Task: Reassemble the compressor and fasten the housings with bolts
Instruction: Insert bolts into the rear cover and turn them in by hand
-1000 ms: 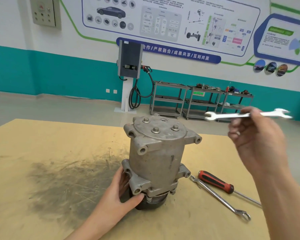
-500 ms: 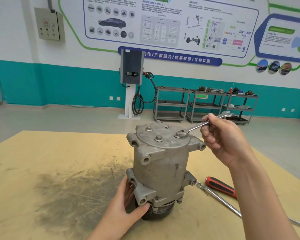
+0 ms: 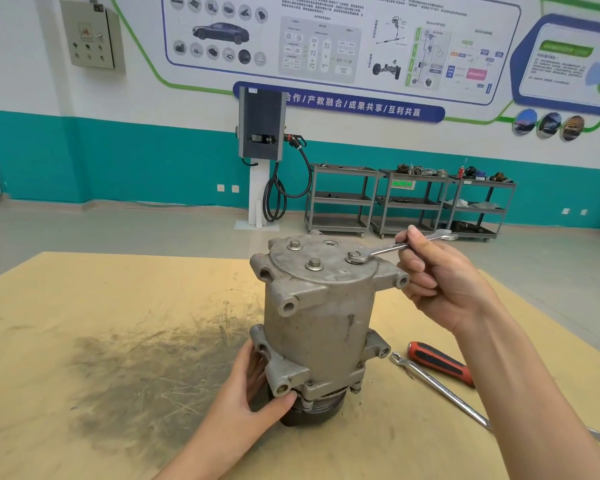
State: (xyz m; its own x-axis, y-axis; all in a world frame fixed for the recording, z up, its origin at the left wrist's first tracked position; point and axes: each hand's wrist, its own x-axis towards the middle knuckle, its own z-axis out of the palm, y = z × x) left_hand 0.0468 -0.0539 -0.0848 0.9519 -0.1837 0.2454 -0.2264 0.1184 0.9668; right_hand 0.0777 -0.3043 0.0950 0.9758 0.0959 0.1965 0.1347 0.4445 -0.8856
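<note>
The grey metal compressor [image 3: 321, 327] stands upright on the tan table [image 3: 84, 306], pulley end down. Three bolts show on its top cover: one at the back left [image 3: 295, 244], one at the front [image 3: 314, 264] and one on the right [image 3: 354, 255]. My right hand [image 3: 444, 282] grips an open-end wrench [image 3: 395, 247] whose jaw sits on the right bolt. My left hand [image 3: 253, 400] holds the compressor's lower flange and pulley at the front left, thumb under a mounting ear.
A red-and-black screwdriver [image 3: 440, 363] and a second, longer wrench [image 3: 440, 391] lie on the table to the right of the compressor. A dark grease smear [image 3: 146, 375] covers the table's left middle. Grey tool carts [image 3: 409, 202] and a charging post [image 3: 262, 157] stand by the far wall.
My right hand brought the wrench down from the air on the right and set its jaw on the right bolt. The left hand stayed on the compressor's base.
</note>
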